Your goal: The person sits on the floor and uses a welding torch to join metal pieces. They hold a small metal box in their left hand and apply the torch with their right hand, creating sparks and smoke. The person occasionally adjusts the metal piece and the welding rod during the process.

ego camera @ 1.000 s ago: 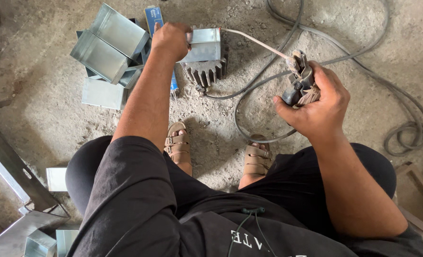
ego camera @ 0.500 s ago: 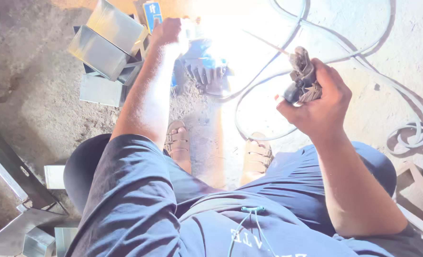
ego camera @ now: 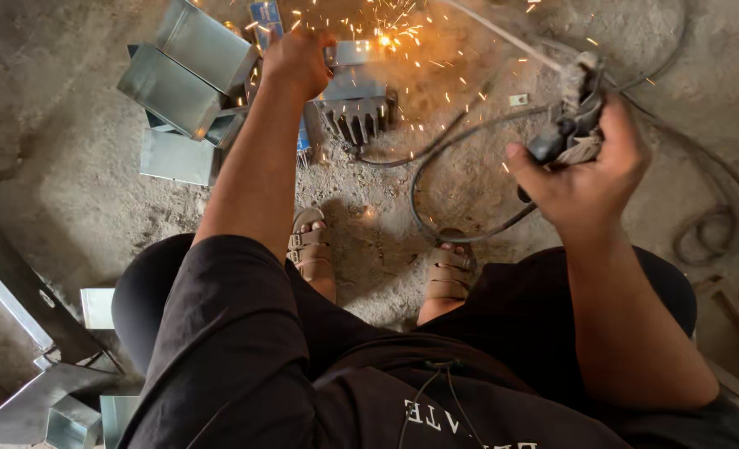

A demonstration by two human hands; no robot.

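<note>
Welding is under way on the floor [ego camera: 70, 166], and the picture has changed within the last second: a second ago there is no arc, half a second ago a white glare washes out the top of the view, and now that glare has shrunk to a small orange point with sparks [ego camera: 386, 37] scattering over the dust. By that showing the arc is just breaking or dying down, so the joint on the small metal piece [ego camera: 351, 53] has likely taken a short tack rather than a long bead.

The right hand [ego camera: 585, 166] is closed fully around the holder [ego camera: 575, 108], fingers wrapped tight. The rod [ego camera: 502, 32] runs as a thin pale line from the holder up and left toward the spark point; its long axis lies on that diagonal, tip toward the far edge of the floor in view. A cable [ego camera: 436, 224] loops from the holder down between the sandalled feet.

The left hand [ego camera: 299, 60] is closed on the metal piece, pressing it down just beside the sparks, above a finned block [ego camera: 357, 116]. Open steel boxes [ego camera: 190, 71] lie stacked to the left of that arm, more offcuts at the lower left corner.
</note>
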